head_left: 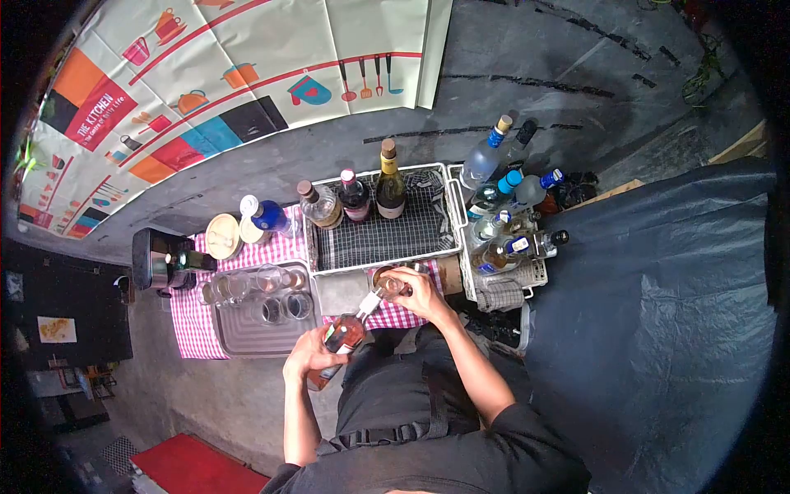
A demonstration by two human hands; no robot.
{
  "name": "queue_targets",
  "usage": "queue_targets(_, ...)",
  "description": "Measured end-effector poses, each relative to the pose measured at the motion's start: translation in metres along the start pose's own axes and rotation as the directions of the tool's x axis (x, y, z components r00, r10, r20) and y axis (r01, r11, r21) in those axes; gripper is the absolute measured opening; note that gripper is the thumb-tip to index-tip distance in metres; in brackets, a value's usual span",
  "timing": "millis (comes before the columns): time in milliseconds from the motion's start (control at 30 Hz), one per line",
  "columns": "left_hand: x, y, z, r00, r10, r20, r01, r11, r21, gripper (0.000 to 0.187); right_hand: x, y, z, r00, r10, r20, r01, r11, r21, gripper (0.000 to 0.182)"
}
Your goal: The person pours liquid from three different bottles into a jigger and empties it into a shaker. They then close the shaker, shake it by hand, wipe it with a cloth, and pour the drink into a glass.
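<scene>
My left hand (309,354) is closed around a bottle (344,333) of amber-red liquid. The bottle tilts up to the right, its pale neck reaching a small glass (390,286) with a brownish tint. Around that glass the fingers of my right hand (424,298) are wrapped, just above the front edge of the table. Whether liquid is flowing between the two cannot be made out. Behind my hands lies a grey mat (344,293) on the red checked cloth (196,329).
On the left, a grey tray (255,339) holds several glasses. A white wire basket (387,262) at the back carries 3 bottles; another basket (536,280) at right is crowded with bottles. A blue-capped bottle (270,216), wooden bowl (222,237) and black machine (158,257) stand back left.
</scene>
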State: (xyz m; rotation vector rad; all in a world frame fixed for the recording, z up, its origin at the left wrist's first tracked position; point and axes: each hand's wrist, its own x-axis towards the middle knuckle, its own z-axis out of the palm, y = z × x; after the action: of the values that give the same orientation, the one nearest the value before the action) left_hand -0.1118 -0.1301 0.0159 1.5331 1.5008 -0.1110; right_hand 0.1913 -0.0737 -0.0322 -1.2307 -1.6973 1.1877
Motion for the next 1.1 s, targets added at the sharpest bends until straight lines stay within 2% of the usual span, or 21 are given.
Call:
queue_targets(133, 0.0, 0.003, 0.002, 0.999, 0.037, 0.004, -0.037, 0.998, -0.046, 0.085, -0.002, 0.002, 0.003, 0.998, 0.055, -0.013, -0.053, 0.992, 0.117, 0.05)
queue_targets(200, 0.003, 0.001, 0.006, 0.994, 0.106, -0.028, -0.109, 0.986, -0.13, 0.084, -0.004, 0.004, 0.004, 0.996, 0.09, -0.012, -0.087, 0.981, 0.176, 0.052)
queue_targets(267, 0.013, -0.017, 0.021, 0.994, 0.1, -0.053, -0.107, 0.984, -0.146, 0.084, -0.005, 0.013, 0.006, 0.988, 0.153, 0.036, -0.156, 0.922, 0.354, 0.057)
queue_targets(400, 0.014, -0.015, 0.027, 0.992, 0.099, -0.081, -0.114, 0.968, -0.225, 0.081, -0.006, 0.013, 0.003, 0.984, 0.167, 0.066, -0.18, 0.893, 0.412, 0.057)
queue_targets(500, 0.014, -0.024, 0.036, 0.981, 0.124, -0.152, -0.156, 0.963, -0.218, 0.08, -0.006, 0.009, -0.001, 0.981, 0.192, 0.005, -0.184, 0.931, 0.314, 0.058)
queue_targets(567, 0.018, -0.039, 0.046, 0.976, 0.131, -0.174, -0.173, 0.952, -0.252, 0.079, -0.007, 0.018, -0.001, 0.997, 0.011, -0.083, -0.019, 0.995, -0.097, 0.063)
queue_targets(600, 0.017, -0.038, 0.046, 0.971, 0.137, -0.196, -0.19, 0.939, -0.285, 0.079, -0.006, 0.012, -0.002, 0.997, 0.012, -0.081, -0.019, 0.995, -0.096, 0.063)
queue_targets(667, 0.012, -0.036, 0.044, 0.972, 0.134, -0.193, -0.187, 0.937, -0.294, 0.077, -0.004, -0.001, -0.005, 0.984, 0.175, -0.037, -0.178, 0.956, -0.233, 0.068)
queue_targets(800, 0.011, -0.036, 0.043, 0.984, 0.09, -0.152, -0.136, 0.936, -0.325, 0.072, -0.005, 0.014, 0.005, 0.984, 0.167, -0.058, -0.177, 0.944, -0.279, 0.068)
queue_targets(867, 0.009, -0.034, 0.042, 0.984, 0.09, -0.154, -0.137, 0.936, -0.325, 0.071, -0.004, 0.01, 0.008, 0.981, 0.191, -0.045, -0.191, 0.878, -0.438, 0.07)
queue_targets(967, 0.006, -0.026, 0.036, 0.985, 0.078, -0.154, -0.121, 0.948, -0.293, 0.069, 0.0, -0.003, 0.007, 0.967, 0.253, -0.019, -0.227, 0.828, -0.514, 0.071)
queue_targets(1100, 0.003, -0.02, 0.032, 0.987, 0.079, -0.142, -0.115, 0.956, -0.271, 0.07, -0.002, 0.0, 0.006, 0.969, 0.244, -0.031, -0.23, 0.856, -0.464, 0.07)
